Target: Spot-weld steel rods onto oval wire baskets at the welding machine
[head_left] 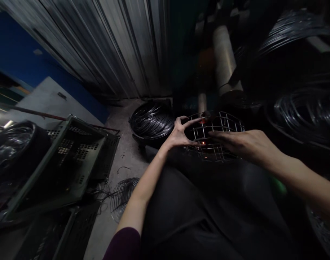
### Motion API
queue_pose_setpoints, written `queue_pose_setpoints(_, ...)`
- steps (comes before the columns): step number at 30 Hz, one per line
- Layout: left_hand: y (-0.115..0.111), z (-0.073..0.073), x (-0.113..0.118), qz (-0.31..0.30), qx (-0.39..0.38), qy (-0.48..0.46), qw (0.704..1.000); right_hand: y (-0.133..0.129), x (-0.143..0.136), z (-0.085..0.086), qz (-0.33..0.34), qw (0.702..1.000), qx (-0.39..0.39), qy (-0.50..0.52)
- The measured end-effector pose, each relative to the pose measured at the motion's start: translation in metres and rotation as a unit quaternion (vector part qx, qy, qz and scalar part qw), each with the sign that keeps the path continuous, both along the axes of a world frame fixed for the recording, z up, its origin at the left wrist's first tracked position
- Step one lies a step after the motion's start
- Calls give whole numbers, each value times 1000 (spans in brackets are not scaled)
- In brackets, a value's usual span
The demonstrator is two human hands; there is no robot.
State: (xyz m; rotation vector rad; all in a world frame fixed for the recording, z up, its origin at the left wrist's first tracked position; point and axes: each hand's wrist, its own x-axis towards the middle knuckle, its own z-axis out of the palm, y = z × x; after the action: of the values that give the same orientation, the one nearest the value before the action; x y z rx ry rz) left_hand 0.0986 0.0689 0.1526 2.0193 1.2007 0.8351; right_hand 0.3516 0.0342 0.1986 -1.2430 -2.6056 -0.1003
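A round wire basket (224, 124) of open metal mesh sits in front of me, under the tip of a machine's metal rod. Orange glows show near the rod tip and on the wires. My left hand (179, 133) grips the basket's left side, with thumb and forefinger spread around the mesh. On the opposite side, my right hand (242, 142) holds the basket with its fingers reaching across the wires; part of its grip is hidden. The lower part of the basket is dim against the dark cloth (181, 202) over my lap.
A thick metal cylinder (224, 54) of the machine stands above the basket. Coiled dark wire (152, 121) lies beyond my left hand, and a loose ring bundle (124, 193) lies on the floor. Green plastic crates (91, 162) stand left; more wire coils (308, 112) are at right.
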Motion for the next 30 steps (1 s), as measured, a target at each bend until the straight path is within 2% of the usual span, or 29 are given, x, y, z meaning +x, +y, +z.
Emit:
queue_pose_setpoints(4, 17, 4, 1, 17, -2, 9, 1000, 16, -4, -3, -17, 1000, 3, 2)
queue_pose_setpoints(7, 26, 3, 2, 11, 16, 16, 1000, 17, -7, -8, -32, 998, 32, 45)
queue_pose_setpoints(13, 30, 5, 2, 10, -6, 12, 1000, 9, -9, -9, -137, 971, 52, 188)
queue_pose_setpoints(21, 63, 11, -3, 14, -22, 5, 1000, 52, -19, -11, -151, 952, 40, 262)
queue_pose_setpoints(24, 70, 11, -6, 16, 0, 17, 1000, 46, -20, -8, -165, 945, 36, 281)
queue_pose_setpoints(27, 61, 9, -10, -3, 26, 13, 1000, 16, 15, -7, -212, 929, 25, 302)
queue_pose_setpoints(29, 51, 4, -16, -9, 52, -14, 999, -16, 64, -16, -306, 903, -3, 302)
queue_pose_setpoints(30, 47, -2, -21, 9, 55, -41, 998, -36, 94, -25, -370, 882, -22, 292)
